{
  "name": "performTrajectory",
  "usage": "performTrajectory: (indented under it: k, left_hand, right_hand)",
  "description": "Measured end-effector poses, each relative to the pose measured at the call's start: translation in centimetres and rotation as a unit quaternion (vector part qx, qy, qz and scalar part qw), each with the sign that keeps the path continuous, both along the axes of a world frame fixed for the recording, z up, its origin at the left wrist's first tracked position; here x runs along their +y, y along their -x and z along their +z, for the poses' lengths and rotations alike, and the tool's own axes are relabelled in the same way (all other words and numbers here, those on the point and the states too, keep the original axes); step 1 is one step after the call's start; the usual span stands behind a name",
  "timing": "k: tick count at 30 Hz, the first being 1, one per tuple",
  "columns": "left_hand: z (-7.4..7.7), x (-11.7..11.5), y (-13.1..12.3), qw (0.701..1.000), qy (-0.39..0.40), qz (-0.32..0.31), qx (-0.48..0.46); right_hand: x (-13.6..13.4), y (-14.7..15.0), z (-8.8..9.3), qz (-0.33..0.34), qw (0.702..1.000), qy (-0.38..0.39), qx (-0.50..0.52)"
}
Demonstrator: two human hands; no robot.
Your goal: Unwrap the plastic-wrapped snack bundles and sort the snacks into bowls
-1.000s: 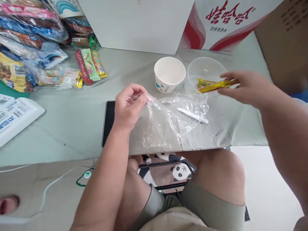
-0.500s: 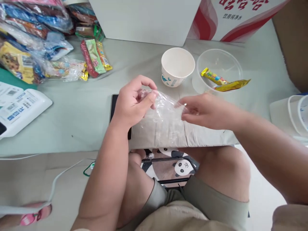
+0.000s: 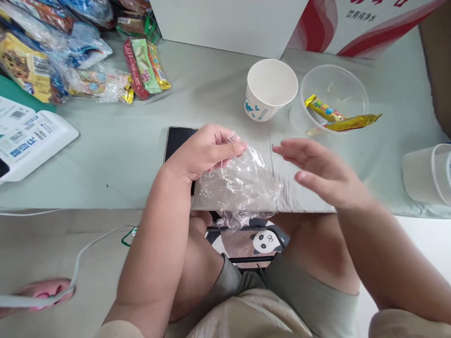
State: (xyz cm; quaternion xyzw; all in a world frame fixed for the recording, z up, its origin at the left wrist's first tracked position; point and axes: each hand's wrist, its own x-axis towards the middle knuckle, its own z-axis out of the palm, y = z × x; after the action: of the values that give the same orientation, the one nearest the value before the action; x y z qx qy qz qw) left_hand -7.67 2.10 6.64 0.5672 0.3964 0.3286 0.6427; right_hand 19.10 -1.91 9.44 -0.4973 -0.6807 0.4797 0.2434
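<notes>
My left hand (image 3: 214, 150) pinches the upper edge of a crumpled clear plastic bag (image 3: 243, 188), which hangs down past the table's front edge. To the right of the bag, my right hand (image 3: 313, 169) is apart from it, fingers stretched and thumb spread, with nothing held. A white paper cup (image 3: 269, 91) with blue print stands upright beyond both hands. Beside it, a clear round plastic tub (image 3: 331, 94) has yellow-wrapped snack sticks (image 3: 352, 123) leaning in it. Partly under my left hand and wrist lies a dark phone (image 3: 178, 141).
Several packaged snacks (image 3: 70, 47) pile up at the far left, near three wrapped bars (image 3: 145, 68). A white printed package (image 3: 35, 141) lies at the left. White boxes (image 3: 229, 23) line the back. Stacked white tubs (image 3: 428, 173) stand at the right edge.
My right hand has come off the plastic bag and opened, moving right. The bag now hangs lower from my left hand. The view has shifted slightly.
</notes>
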Motion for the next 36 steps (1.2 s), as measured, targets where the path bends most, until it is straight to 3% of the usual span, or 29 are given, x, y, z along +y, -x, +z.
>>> performTrajectory:
  k: [3,5,7,9,11,14,17,21,24,27,31,36]
  left_hand:
    - [-0.3,-0.1,-0.5,0.999,0.007,-0.046,0.005]
    - [-0.9,0.2,-0.3,1.000,0.016,-0.014,-0.003]
    - [-1.7,0.7,0.0,0.996,0.016,0.078,-0.029]
    - [-2.7,0.9,0.0,0.988,0.012,0.144,-0.057]
    - [-3.5,0.8,-0.5,0.989,0.008,0.130,-0.067]
    - [-4.2,0.1,-2.2,0.997,-0.027,0.046,-0.055]
    - [-4.4,-0.6,-3.6,0.997,-0.047,0.033,-0.052]
    - [-4.3,-0.8,-4.0,0.989,-0.082,0.120,-0.033]
    - [-3.8,-1.0,-4.0,0.979,-0.140,0.147,-0.015]
    - [-2.9,-1.4,-4.0,0.972,-0.203,0.106,0.059]
    - [-2.7,-1.7,-3.6,0.934,-0.272,0.102,0.207]
    - [-3.7,-1.6,-2.7,0.892,-0.333,0.156,0.264]
  right_hand:
    - [-0.2,2.4,-1.2,0.107,0.992,0.058,0.037]
    - [-0.4,3.5,-2.0,0.144,0.980,0.128,0.042]
    - [-0.5,3.8,-2.8,0.081,0.981,0.163,0.065]
    - [-0.4,3.6,-3.6,-0.035,0.983,0.157,0.093]
    - [-0.3,3.3,-4.2,-0.119,0.976,0.146,0.109]
    - [0.0,3.0,-5.0,-0.142,0.970,0.133,0.142]
    - [0.2,2.6,-5.5,-0.165,0.968,0.095,0.161]
    - [-0.1,1.7,-5.9,-0.203,0.970,0.027,0.135]
    - [-0.3,1.1,-6.5,-0.167,0.971,-0.058,0.163]
    - [-0.3,0.7,-7.2,-0.112,0.969,-0.123,0.182]
    - [-0.1,0.5,-7.8,-0.082,0.974,-0.193,0.085]
    - [0.3,0.8,-8.2,-0.125,0.950,-0.273,-0.079]
